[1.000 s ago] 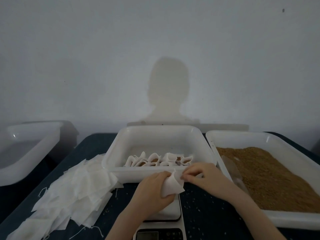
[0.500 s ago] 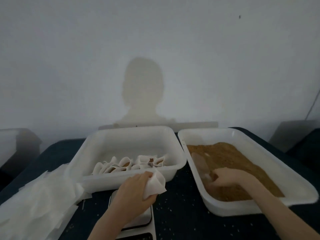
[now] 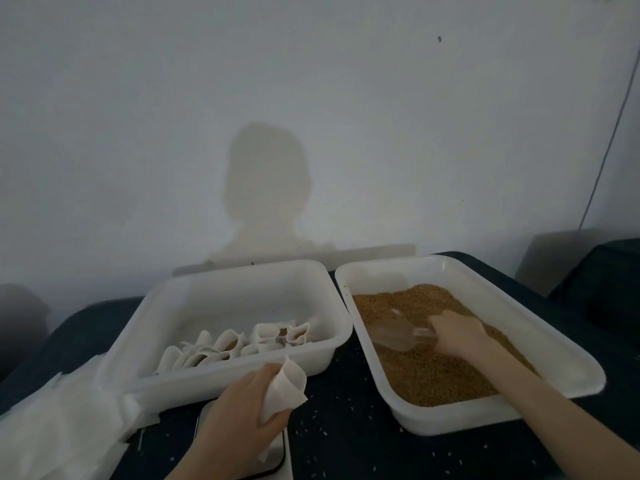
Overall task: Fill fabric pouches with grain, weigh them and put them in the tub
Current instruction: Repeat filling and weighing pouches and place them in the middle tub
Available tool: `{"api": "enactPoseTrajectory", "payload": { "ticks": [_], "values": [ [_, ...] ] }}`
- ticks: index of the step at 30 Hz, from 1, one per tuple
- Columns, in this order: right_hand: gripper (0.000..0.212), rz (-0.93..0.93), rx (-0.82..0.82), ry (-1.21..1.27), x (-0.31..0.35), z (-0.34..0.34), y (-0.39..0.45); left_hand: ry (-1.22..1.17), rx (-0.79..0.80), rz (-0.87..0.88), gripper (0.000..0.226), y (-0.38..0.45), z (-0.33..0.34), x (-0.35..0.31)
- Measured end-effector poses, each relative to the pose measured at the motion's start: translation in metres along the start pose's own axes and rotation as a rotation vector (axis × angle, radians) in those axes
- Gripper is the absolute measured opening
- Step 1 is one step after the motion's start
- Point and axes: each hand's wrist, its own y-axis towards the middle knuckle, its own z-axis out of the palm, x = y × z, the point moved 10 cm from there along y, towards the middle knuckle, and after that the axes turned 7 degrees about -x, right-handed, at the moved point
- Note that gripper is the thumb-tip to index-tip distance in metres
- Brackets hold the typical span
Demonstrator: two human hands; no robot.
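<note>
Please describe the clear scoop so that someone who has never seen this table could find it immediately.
Find the white tray filled with brown grain on the right side of the table. The clear scoop lies in the grain near the tray's left wall, its handle gripped by the right hand. It is the only transparent object there; everything else nearby is white or brown.

Tub [image 3: 332, 344]: white plastic, smooth, faint sheen. Tray [image 3: 568, 372]: same white plastic, smooth. Grain [image 3: 433, 372]: tan, granular, matt. Scoop [image 3: 391, 336]: clear plastic, glossy. Pouch [image 3: 287, 386] held in the left hand [image 3: 242, 420]: white cloth, soft, matt. Stack of pouches [image 3: 59, 431]: the same thin matt fabric. Bench [image 3: 346, 445]: dark, matt, speckled with loose grains. Scale [image 3: 277, 459]: smooth pale platform. Wall [image 3: 311, 98]: matt, painted.
</note>
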Motion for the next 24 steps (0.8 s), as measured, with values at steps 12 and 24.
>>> {"api": "enactPoseTrajectory", "payload": {
  "ticks": [12,24],
  "values": [
    [0.021,-0.020,-0.168,-0.281,-0.024,-0.010,0.009,0.063,-0.016,0.028,0.055,0.011,0.006,-0.016],
    [0.017,-0.241,-0.089,-0.060,-0.002,0.003,-0.005,0.208,-0.084,0.092,0.051,0.009,-0.004,-0.036]
  ]
}}
